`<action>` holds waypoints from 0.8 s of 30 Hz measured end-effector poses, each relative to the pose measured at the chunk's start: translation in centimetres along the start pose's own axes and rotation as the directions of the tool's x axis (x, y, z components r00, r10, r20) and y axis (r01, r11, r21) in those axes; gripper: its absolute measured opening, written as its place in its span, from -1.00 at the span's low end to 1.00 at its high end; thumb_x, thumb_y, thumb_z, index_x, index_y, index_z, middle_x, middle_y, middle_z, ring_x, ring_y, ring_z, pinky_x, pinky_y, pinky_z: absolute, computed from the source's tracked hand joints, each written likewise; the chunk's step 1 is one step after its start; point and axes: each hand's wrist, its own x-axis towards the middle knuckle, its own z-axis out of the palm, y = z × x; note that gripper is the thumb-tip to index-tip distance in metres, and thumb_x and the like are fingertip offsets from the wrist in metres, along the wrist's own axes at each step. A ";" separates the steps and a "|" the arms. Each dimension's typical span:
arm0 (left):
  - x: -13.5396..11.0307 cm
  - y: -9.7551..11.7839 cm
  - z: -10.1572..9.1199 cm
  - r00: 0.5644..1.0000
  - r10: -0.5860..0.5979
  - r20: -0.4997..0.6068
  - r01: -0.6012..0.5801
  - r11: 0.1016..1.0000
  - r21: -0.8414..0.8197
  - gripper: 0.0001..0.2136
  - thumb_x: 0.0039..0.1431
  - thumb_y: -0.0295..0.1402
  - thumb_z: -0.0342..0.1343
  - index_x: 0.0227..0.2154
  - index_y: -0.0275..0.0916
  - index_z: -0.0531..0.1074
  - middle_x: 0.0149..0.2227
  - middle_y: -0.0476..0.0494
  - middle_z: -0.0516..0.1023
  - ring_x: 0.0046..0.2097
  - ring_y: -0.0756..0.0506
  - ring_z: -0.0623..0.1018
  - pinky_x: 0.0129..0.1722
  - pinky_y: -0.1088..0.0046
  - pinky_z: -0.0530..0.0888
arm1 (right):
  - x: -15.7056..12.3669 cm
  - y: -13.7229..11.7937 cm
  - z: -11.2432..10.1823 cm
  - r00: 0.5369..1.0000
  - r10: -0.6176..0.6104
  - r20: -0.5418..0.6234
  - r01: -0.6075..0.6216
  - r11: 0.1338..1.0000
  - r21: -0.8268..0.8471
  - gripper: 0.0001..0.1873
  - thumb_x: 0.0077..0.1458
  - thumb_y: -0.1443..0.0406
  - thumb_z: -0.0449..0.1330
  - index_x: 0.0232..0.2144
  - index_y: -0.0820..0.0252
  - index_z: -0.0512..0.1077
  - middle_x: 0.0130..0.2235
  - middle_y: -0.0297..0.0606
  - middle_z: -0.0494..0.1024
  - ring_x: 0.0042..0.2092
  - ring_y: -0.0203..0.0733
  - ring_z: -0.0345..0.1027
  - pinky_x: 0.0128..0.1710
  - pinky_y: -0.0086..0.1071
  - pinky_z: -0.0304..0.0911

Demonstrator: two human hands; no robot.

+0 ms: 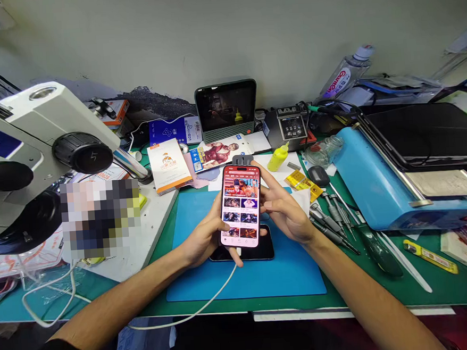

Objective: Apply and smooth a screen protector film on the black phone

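A lit smartphone (240, 209) stands tilted up above the blue mat, its screen filled with rows of video thumbnails. My left hand (208, 235) grips its left side, the thumb over the lower screen and a finger under the bottom edge. Along the right edge, my right hand (287, 214) has its fingers curled against the phone, with the index finger reaching to the top corner. A white cable (221, 289) runs to the phone's bottom end. Behind its top edge shows a dark grey piece (242, 159) of unclear kind. Beneath lies a second, dark phone (265, 250), partly covered.
A microscope (80, 129) looms at the left. Behind the blue mat (300, 277) are a white-orange box (169, 166), a display device (227, 109) and a yellow bottle (278, 158). Screwdrivers (333, 226), a utility knife (430, 257) and a blue machine (366, 187) occupy the right.
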 end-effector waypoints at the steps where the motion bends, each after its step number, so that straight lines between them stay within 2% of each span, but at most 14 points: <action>1: 0.0 0.0 0.0 1.000 0.003 -0.004 -0.003 1.000 0.001 -0.05 0.23 -0.52 0.00 0.47 0.31 -0.42 0.44 -0.27 0.25 0.17 -0.52 0.58 -0.50 0.24 0.72 | 0.0 0.0 0.0 1.000 -0.010 0.011 0.010 1.000 -0.003 -0.05 0.15 0.27 0.24 0.50 -0.10 -0.03 0.25 -0.22 0.48 -0.04 -0.11 0.46 -0.14 -0.26 0.43; 3: 0.0 0.0 0.0 1.000 0.011 -0.018 -0.011 1.000 0.004 -0.04 0.21 -0.52 0.01 0.47 0.30 -0.41 0.44 -0.27 0.24 0.17 -0.51 0.58 -0.50 0.24 0.72 | -0.1 -0.1 0.2 0.999 -0.024 0.030 0.025 1.000 -0.011 -0.01 0.17 0.26 0.29 0.51 -0.09 -0.09 0.28 -0.19 0.45 -0.02 -0.12 0.47 -0.12 -0.28 0.46; 5: -0.1 0.0 0.0 1.000 0.015 -0.027 -0.015 1.000 0.011 -0.02 0.19 -0.52 0.02 0.47 0.28 -0.41 0.43 -0.27 0.25 0.16 -0.50 0.59 -0.49 0.24 0.73 | -0.2 -0.1 0.4 0.999 -0.009 0.047 0.010 1.000 -0.026 0.09 0.16 0.26 0.35 0.52 -0.16 -0.17 0.31 -0.17 0.40 -0.10 -0.17 0.48 -0.28 -0.35 0.47; 7: -0.1 0.0 0.0 0.999 0.024 -0.025 -0.023 1.000 0.020 -0.01 0.16 -0.52 0.03 0.48 0.25 -0.40 0.42 -0.26 0.28 0.17 -0.50 0.58 -0.49 0.24 0.73 | -0.2 -0.1 0.6 0.998 0.026 0.054 -0.023 0.999 -0.048 0.20 0.11 0.27 0.41 0.52 -0.26 -0.27 0.33 -0.16 0.37 -0.22 -0.23 0.46 -0.49 -0.43 0.39; 9: -0.1 0.0 0.0 0.999 0.034 -0.012 -0.033 0.999 0.027 -0.01 0.15 -0.52 0.03 0.49 0.21 -0.39 0.41 -0.27 0.30 0.17 -0.49 0.58 -0.48 0.26 0.73 | -0.2 0.0 0.6 0.998 0.043 0.045 -0.040 0.997 -0.071 0.28 0.07 0.29 0.45 0.51 -0.31 -0.33 0.33 -0.16 0.36 -0.26 -0.26 0.43 -0.55 -0.47 0.34; 13: -0.1 -0.1 -0.1 0.999 0.038 0.009 -0.038 0.999 0.026 0.00 0.14 -0.52 0.02 0.49 0.24 -0.41 0.42 -0.26 0.29 0.17 -0.49 0.58 -0.47 0.24 0.73 | -0.2 -0.2 0.6 0.998 0.033 0.046 -0.029 0.996 -0.087 0.25 0.10 0.26 0.44 0.52 -0.25 -0.31 0.32 -0.14 0.37 -0.12 -0.18 0.46 -0.35 -0.37 0.48; 15: -0.1 -0.2 -0.1 0.999 0.037 0.012 -0.037 0.999 0.017 0.00 0.15 -0.52 0.01 0.48 0.28 -0.43 0.44 -0.24 0.25 0.16 -0.49 0.59 -0.47 0.23 0.73 | -0.2 -0.4 0.6 0.999 0.003 0.050 0.000 0.998 -0.061 0.10 0.17 0.19 0.38 0.52 -0.16 -0.20 0.31 -0.13 0.39 0.02 -0.09 0.45 -0.13 -0.25 0.50; 17: -0.1 -0.2 -0.2 0.999 0.035 0.016 -0.035 0.999 0.008 0.00 0.16 -0.52 0.00 0.47 0.31 -0.45 0.45 -0.22 0.22 0.17 -0.50 0.58 -0.47 0.23 0.73 | -0.2 -0.6 0.6 0.999 -0.025 0.035 0.026 0.999 -0.033 -0.06 0.24 0.14 0.30 0.51 -0.11 -0.08 0.29 -0.14 0.42 0.09 -0.06 0.42 0.03 -0.17 0.44; 20: -0.1 -0.2 -0.1 0.999 0.027 0.026 -0.027 1.000 0.009 -0.01 0.17 -0.53 -0.01 0.47 0.31 -0.46 0.45 -0.22 0.23 0.21 -0.50 0.55 -0.45 0.23 0.73 | -0.3 -0.8 0.7 1.000 -0.014 0.008 0.014 1.000 -0.028 -0.14 0.26 0.14 0.26 0.48 -0.14 0.01 0.26 -0.17 0.45 -0.06 -0.13 0.44 -0.01 -0.18 0.42; 24: -0.1 -0.1 0.1 0.999 0.041 0.022 -0.042 0.999 0.018 -0.02 0.16 -0.52 0.00 0.48 0.29 -0.41 0.45 -0.23 0.22 0.21 -0.51 0.54 -0.47 0.23 0.73 | -0.3 -0.8 0.7 1.000 -0.002 -0.007 0.001 0.999 -0.048 -0.12 0.23 0.16 0.25 0.49 -0.15 0.00 0.21 -0.19 0.49 -0.23 -0.20 0.38 -0.15 -0.24 0.40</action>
